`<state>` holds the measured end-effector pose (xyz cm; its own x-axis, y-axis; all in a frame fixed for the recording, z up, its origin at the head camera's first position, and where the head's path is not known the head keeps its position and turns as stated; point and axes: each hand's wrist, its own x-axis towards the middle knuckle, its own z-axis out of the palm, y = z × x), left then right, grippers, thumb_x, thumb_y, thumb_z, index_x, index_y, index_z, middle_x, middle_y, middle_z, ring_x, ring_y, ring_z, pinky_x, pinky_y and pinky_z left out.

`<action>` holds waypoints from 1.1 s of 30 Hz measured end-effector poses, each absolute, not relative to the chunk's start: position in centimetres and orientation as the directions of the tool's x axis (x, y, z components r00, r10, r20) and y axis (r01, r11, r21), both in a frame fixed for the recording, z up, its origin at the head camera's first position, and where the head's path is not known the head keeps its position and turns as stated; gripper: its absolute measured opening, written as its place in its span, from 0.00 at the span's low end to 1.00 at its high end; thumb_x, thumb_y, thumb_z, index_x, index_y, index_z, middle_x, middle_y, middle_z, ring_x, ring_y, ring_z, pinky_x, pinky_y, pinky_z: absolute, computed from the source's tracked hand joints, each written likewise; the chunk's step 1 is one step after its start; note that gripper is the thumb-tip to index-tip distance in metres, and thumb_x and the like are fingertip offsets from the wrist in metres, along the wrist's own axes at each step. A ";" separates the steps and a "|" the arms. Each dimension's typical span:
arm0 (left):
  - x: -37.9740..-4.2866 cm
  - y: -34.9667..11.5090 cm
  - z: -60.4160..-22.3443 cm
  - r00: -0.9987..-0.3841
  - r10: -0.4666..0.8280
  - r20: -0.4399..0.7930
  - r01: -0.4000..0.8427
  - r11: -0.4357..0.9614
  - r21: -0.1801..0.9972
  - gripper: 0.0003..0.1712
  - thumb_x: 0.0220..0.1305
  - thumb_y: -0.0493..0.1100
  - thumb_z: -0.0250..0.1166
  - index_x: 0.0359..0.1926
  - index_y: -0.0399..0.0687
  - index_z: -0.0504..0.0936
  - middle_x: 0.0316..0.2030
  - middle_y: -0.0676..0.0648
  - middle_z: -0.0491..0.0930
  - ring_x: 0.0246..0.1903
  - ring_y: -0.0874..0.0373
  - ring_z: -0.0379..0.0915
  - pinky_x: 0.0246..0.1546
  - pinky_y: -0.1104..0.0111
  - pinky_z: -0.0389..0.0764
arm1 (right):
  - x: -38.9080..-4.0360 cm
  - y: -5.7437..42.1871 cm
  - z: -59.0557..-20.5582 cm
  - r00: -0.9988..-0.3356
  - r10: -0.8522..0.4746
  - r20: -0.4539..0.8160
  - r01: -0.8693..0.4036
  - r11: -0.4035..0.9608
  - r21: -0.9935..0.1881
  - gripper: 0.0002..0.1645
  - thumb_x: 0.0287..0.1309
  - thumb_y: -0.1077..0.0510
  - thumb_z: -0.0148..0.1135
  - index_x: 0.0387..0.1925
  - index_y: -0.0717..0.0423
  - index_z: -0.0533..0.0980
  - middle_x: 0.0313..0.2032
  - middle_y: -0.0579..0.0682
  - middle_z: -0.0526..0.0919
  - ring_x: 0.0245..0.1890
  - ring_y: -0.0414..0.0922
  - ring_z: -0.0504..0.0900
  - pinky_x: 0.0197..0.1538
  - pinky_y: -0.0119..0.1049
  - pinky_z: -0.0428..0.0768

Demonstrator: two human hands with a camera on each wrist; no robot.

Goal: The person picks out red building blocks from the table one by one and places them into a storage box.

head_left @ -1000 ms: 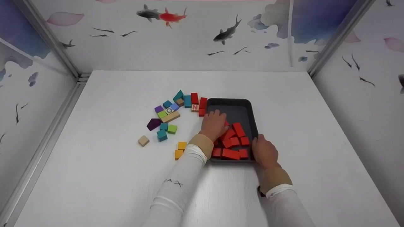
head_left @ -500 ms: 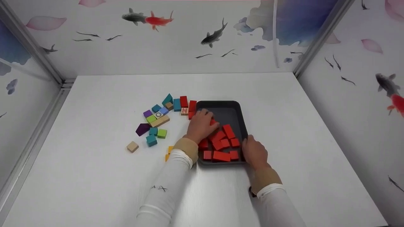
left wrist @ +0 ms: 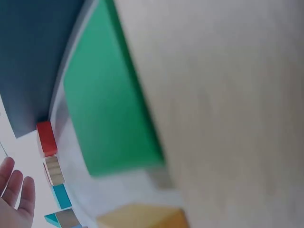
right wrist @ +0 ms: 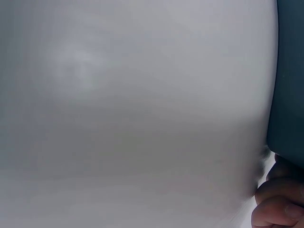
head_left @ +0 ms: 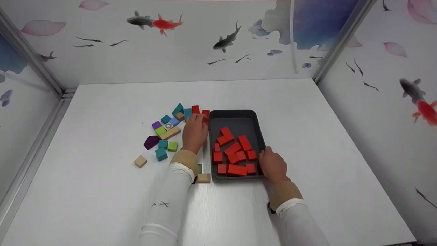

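My left hand [head_left: 195, 133] hovers with relaxed, spread fingers over the blocks left of the dark tray [head_left: 235, 119]. Two red blocks, a left one [head_left: 195, 109] and a right one [head_left: 205, 112], show past its fingertips. In the left wrist view, the fingers [left wrist: 27, 192] stand apart from a red block [left wrist: 46, 138] and hold nothing. My right hand [head_left: 273, 165] grips the tray's right side near the front corner; its curled fingers [right wrist: 280, 202] show under the tray wall [right wrist: 292, 80]. Inside the tray lie several red blocks [head_left: 237, 170], mostly toward the front.
Left of my left hand, teal, purple, lime and wooden blocks are scattered, among them a purple pentagon [head_left: 151, 142] and a lone wooden cube [head_left: 140, 161]. A green block [left wrist: 104, 109], a wooden block [head_left: 203, 178] and a yellow block [left wrist: 142, 217] lie beside the tray under my left forearm.
My left hand has left the tray's inside and moved left to the red blocks outside it, uncovering red blocks in the tray. The right hand stays on the rim; the head view has shifted.
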<state>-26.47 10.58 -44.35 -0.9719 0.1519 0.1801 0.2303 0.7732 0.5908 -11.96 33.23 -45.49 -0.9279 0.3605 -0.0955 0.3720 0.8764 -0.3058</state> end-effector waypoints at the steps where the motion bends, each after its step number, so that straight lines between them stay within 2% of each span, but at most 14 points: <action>1: -26.4 10.4 -44.4 -0.973 0.150 0.177 0.227 0.780 0.583 0.15 0.60 0.45 0.56 0.49 0.54 0.72 0.47 0.52 0.69 0.44 0.58 0.62 0.44 0.68 0.70 | -12.0 33.1 -45.5 -0.929 0.357 -0.099 0.369 0.877 -0.308 0.18 0.63 0.51 0.41 0.42 0.62 0.68 0.28 0.61 0.78 0.27 0.54 0.77 0.28 0.50 0.73; 11: -26.3 10.1 -44.6 -0.975 0.195 0.110 0.224 0.833 0.507 0.22 0.56 0.42 0.60 0.53 0.54 0.70 0.51 0.49 0.66 0.47 0.55 0.60 0.47 0.64 0.69 | -11.9 32.9 -45.2 -0.921 0.359 -0.152 0.389 0.865 -0.316 0.20 0.64 0.51 0.38 0.45 0.62 0.67 0.32 0.62 0.78 0.29 0.54 0.77 0.32 0.50 0.74; 16: -26.0 10.3 -44.8 -0.961 0.278 0.007 0.257 0.878 0.405 0.23 0.59 0.46 0.58 0.56 0.54 0.70 0.55 0.47 0.64 0.51 0.52 0.59 0.49 0.58 0.67 | -11.9 33.1 -45.3 -0.918 0.361 -0.167 0.397 0.861 -0.320 0.20 0.64 0.51 0.38 0.45 0.62 0.67 0.32 0.61 0.78 0.29 0.53 0.76 0.32 0.50 0.73; 20: -26.1 10.4 -44.6 -0.943 0.326 -0.069 0.289 0.904 0.316 0.22 0.61 0.46 0.54 0.57 0.55 0.71 0.56 0.48 0.64 0.52 0.50 0.61 0.50 0.53 0.66 | -11.9 33.2 -45.3 -0.921 0.357 -0.156 0.389 0.865 -0.317 0.19 0.64 0.50 0.38 0.44 0.61 0.67 0.31 0.61 0.78 0.28 0.53 0.76 0.31 0.49 0.73; 29: -26.4 11.2 -43.8 -0.918 0.378 -0.116 0.361 0.921 0.146 0.17 0.63 0.43 0.52 0.53 0.50 0.75 0.53 0.47 0.68 0.55 0.48 0.59 0.50 0.49 0.65 | -12.0 33.3 -44.9 -0.930 0.345 -0.128 0.368 0.871 -0.325 0.19 0.64 0.50 0.38 0.43 0.61 0.67 0.30 0.62 0.78 0.28 0.55 0.77 0.29 0.50 0.73; 33: -26.3 11.4 -43.6 -0.904 0.407 -0.132 0.401 0.914 0.068 0.15 0.61 0.42 0.55 0.49 0.47 0.78 0.48 0.47 0.74 0.49 0.49 0.67 0.47 0.52 0.69 | -11.8 33.3 -45.1 -0.930 0.339 -0.141 0.367 0.871 -0.326 0.20 0.64 0.51 0.38 0.45 0.62 0.67 0.30 0.63 0.78 0.28 0.55 0.77 0.29 0.50 0.73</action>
